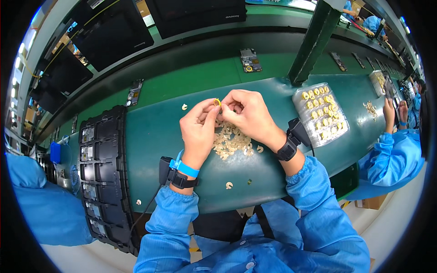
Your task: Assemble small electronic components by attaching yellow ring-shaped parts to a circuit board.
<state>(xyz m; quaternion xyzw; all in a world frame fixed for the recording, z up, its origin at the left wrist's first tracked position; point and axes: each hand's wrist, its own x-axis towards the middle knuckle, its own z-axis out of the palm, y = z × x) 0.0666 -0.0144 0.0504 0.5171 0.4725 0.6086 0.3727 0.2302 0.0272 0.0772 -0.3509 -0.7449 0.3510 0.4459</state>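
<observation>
Blue sleeves (170, 227), one pair, resting nearest. Left hand (199, 126) pinches one small yellow ring (218, 102) above a heap of pale C-shaped pieces (231, 142) on the green surface (154, 136); right hand (250, 113), fingers drawn in narrow, meets it closely, though its own grip cannot be told. Ring: probably feather-light, thin, easily bent or dropped; best held lightly by its outer edge.

I can make out a short pale word (235, 17) near the lower right corner of the wide black flat monitor (195, 17), top centre of the frame, and similar pale lettering (142, 45) on the black rectangular monitor (111, 34), upper left.
</observation>
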